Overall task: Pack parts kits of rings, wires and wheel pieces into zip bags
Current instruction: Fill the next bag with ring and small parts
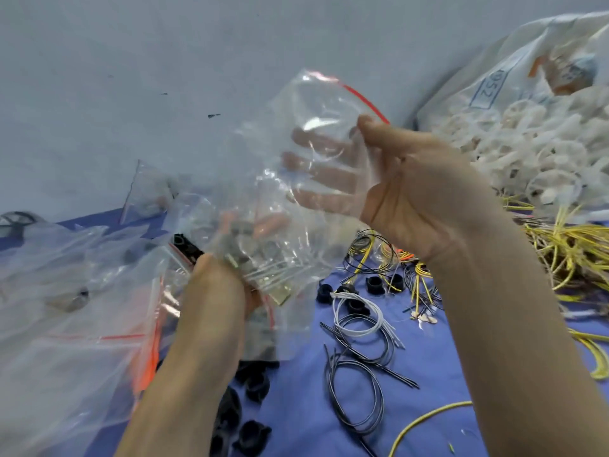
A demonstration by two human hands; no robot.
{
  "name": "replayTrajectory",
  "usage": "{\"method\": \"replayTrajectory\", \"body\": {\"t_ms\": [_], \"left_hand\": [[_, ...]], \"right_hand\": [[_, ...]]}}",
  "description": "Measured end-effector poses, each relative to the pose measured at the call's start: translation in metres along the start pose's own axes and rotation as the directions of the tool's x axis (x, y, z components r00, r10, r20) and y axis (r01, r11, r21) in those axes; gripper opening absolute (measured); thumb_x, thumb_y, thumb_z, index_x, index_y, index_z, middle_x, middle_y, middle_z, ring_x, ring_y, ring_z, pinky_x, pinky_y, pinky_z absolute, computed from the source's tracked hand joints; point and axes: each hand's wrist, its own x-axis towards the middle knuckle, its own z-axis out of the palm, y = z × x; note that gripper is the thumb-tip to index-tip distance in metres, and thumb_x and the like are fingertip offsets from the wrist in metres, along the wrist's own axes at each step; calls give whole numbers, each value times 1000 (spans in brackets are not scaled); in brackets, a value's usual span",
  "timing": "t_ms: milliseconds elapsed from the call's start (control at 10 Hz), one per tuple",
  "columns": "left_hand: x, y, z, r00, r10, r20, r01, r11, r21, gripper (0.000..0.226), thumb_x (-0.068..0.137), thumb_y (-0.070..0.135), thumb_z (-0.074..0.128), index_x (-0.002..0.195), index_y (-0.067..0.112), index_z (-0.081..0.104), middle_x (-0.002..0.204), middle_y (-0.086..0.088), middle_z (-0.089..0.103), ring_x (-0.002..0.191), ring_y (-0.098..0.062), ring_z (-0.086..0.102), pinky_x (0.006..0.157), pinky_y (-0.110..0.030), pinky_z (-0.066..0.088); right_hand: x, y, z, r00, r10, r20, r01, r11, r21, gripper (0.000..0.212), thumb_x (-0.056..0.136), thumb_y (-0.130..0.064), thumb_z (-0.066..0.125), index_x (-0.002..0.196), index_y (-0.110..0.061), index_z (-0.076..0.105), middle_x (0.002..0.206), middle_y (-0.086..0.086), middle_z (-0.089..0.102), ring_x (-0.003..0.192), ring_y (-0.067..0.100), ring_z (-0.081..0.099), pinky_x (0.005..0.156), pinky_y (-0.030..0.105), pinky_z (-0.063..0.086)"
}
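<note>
I hold a clear zip bag with a red zip strip up in the air over the blue mat. My right hand pinches its open end, thumb outside and fingers showing through the plastic. My left hand grips the bag's lower end, where dark parts and thin white wires lie bunched inside. On the mat below lie black and white wire coils, small black ring pieces and black wheel pieces.
Several packed zip bags are piled at the left. A large white sack full of white plastic rings fills the upper right. Yellow wires sprawl beneath the sack and along the right edge. A grey wall stands behind.
</note>
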Motion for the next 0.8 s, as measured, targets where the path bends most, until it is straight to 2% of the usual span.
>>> {"method": "replayTrajectory", "body": {"t_ms": [100, 200, 300, 400, 500, 600, 700, 800], "left_hand": [[-5, 6, 10, 989, -59, 137, 99, 947, -306, 75, 102, 40, 28, 47, 12, 70, 56, 2, 63, 52, -12, 64, 49, -21, 53], [-8, 2, 5, 982, -86, 167, 133, 945, -298, 58, 97, 42, 41, 56, 14, 71, 67, -1, 70, 63, -13, 68, 58, -27, 58], [-5, 0, 1, 997, -32, 77, 50, 966, -255, 47, 97, 24, 48, 58, 15, 72, 63, 2, 68, 57, -9, 67, 50, -22, 54], [-6, 1, -1, 994, 90, 62, -91, 996, 7, 43, 100, 27, 46, 66, 22, 71, 68, 4, 65, 60, -7, 61, 56, -23, 51], [-7, 4, -7, 996, 61, 72, -59, 998, -33, 24, 104, 18, 40, 97, 11, 62, 85, -6, 61, 67, -10, 58, 58, -22, 51], [-10, 12, -14, 984, 10, 180, 7, 995, -97, 30, 103, 4, 33, 118, 3, 59, 101, -12, 63, 84, -16, 62, 64, -22, 56], [-7, 10, -26, 961, 44, 274, -53, 998, 25, 36, 97, -8, 34, 126, -3, 55, 121, -22, 63, 104, -27, 64, 82, -35, 55], [-10, 14, -27, 890, 151, 429, -203, 976, 76, 57, 84, -19, 40, 115, 19, 69, 120, -11, 67, 112, -26, 65, 81, -32, 58]], "right_hand": [[2, 5, 10, 996, -19, -86, 31, 990, 140, 22, 104, -15, 29, 99, -2, 45, 95, 26, 64, 90, 43, 66, 64, 56, 57], [1, 12, 18, 973, -146, -181, 149, 989, 2, 15, 103, -9, 29, 96, -8, 42, 98, 24, 67, 94, 36, 68, 71, 54, 57], [-4, 20, 25, 939, -333, -79, 238, 801, -549, 37, 95, 5, 32, 121, -19, 41, 102, 13, 67, 90, 26, 67, 69, 36, 53], [-8, 36, 36, 925, -299, 234, 310, 240, -920, 56, 90, 3, 40, 140, -22, 35, 96, 8, 62, 72, 19, 54, 65, 25, 36], [-12, 51, 49, 956, -104, 274, 290, 216, -932, 39, 99, -26, 43, 138, -20, 41, 118, 8, 58, 106, 25, 53, 90, 31, 40], [-14, 49, 51, 962, -94, 255, 272, 325, -906, 28, 94, -43, 49, 111, -21, 54, 98, -1, 61, 94, 18, 54, 83, 29, 42], [-15, 42, 48, 957, -128, 261, 289, 352, -890, 24, 85, -43, 64, 95, -24, 55, 75, -11, 56, 72, 6, 50, 65, 14, 38], [-12, 41, 43, 966, -112, 234, 260, 375, -890, 32, 78, -38, 74, 102, -24, 57, 80, -12, 61, 73, 4, 54, 66, 10, 40]]}}
